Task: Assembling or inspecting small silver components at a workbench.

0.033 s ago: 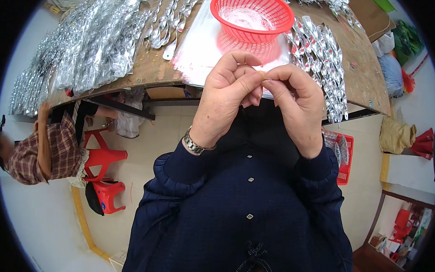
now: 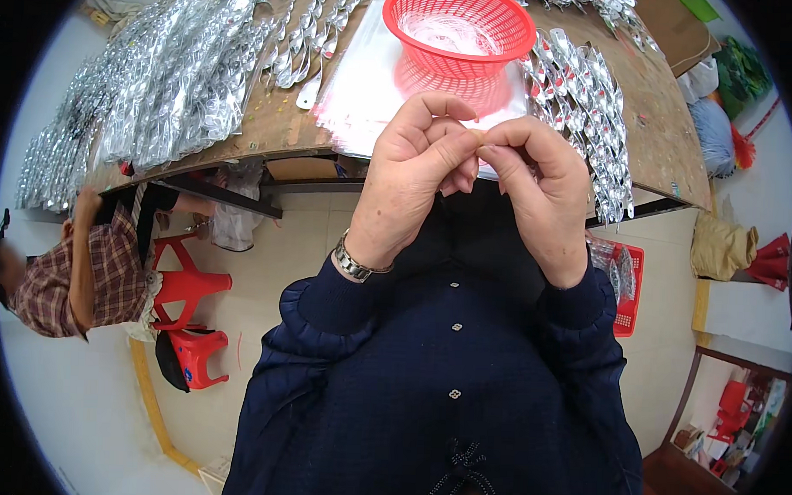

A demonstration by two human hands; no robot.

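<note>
Both the left hand (image 2: pixel 416 174) and right hand (image 2: pixel 538 187) pinched a tiny pale piece (image 2: pixel 478 139) between pressed fingers; at six o'clock of the red basket (image 2: pixel 460 27), it could slip.

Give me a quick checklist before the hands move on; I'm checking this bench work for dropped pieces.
1. Small piece pinched between both hands: left hand and right hand meet fingertip to fingertip around something tiny and pale; ok, though what it is cannot be told.
2. Hands over the table edge, not the floor: not ok, they sit just in front of it.
3. Red basket upright and close by: ok.
4. Clear plastic bags lying flat under the basket: ok.
5. Silver packets staying on the table: ok on the left; the right row overhangs the edge.
</note>
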